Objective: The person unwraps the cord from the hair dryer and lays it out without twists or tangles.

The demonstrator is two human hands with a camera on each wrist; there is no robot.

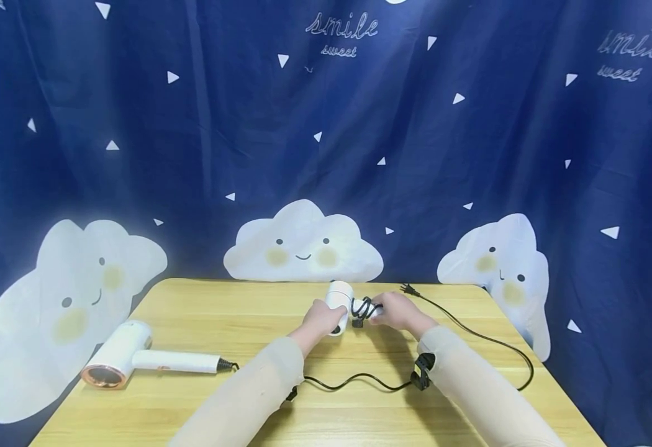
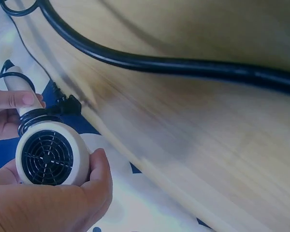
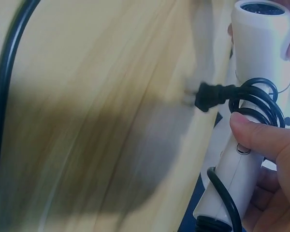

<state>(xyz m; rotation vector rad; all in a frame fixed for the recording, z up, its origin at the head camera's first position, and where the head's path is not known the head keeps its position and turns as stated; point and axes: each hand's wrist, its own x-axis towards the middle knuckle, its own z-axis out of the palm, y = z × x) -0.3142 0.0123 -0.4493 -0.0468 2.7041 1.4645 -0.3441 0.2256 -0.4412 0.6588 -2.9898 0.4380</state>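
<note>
A cream fabric left sleeve (image 1: 248,391) and a matching right sleeve (image 1: 485,385) reach in from the near edge, the latter with a small black device (image 1: 423,371) strapped near its cuff. Under them a thin black cord (image 1: 331,389) snakes across the pale wood-grain desk (image 1: 203,310). To the left lies a glossy white hair dryer with a rose-gold ring (image 1: 177,361), ring toward the near side, straight handle pointing right.

Farther out, over the far part of the desk, is a smaller white hair dryer with a black grille (image 1: 338,297). The left hand (image 1: 320,318) grips its barrel; the right hand (image 1: 397,310) holds its handle, thumb across 1 side and fingers behind. The barrel's long axis runs near to far, grille toward the person; the handle runs roughly left to right, its end pointing right. A black power cord (image 3: 270,104) is wound round the handle beside the barrel, its black plug (image 3: 210,96) sticking out.

Near the far edge lies a 2-pronged black plug (image 1: 410,290). Behind hangs a navy curtain (image 1: 303,161) with 3 white clouds.
</note>
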